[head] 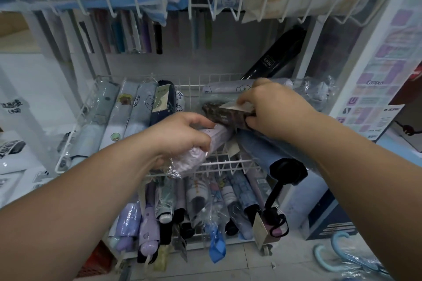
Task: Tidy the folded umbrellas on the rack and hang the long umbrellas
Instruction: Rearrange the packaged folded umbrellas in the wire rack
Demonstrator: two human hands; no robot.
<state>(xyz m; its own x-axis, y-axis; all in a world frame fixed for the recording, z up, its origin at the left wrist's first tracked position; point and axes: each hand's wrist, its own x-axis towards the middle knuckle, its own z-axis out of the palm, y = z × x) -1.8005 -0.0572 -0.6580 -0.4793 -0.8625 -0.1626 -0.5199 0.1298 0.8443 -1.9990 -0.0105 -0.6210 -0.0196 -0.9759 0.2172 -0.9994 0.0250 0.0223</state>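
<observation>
Centre frame, the left hand curls round the pale lilac folded umbrella in its clear plastic sleeve, at the front edge of the white wire basket. Just to its right, the right hand clamps fingers and thumb on the dark brown patterned folded umbrella, which lies across the pile. Both look light, but the film is probably slippery, so grip the firm barrel, not the loose wrap. Behind, upper right, a black sleeved umbrella leans.

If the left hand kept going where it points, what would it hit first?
The left hand, gripping a lilac umbrella, would probably meet the dark patterned umbrella in the right hand first; depth is unclear.
</observation>
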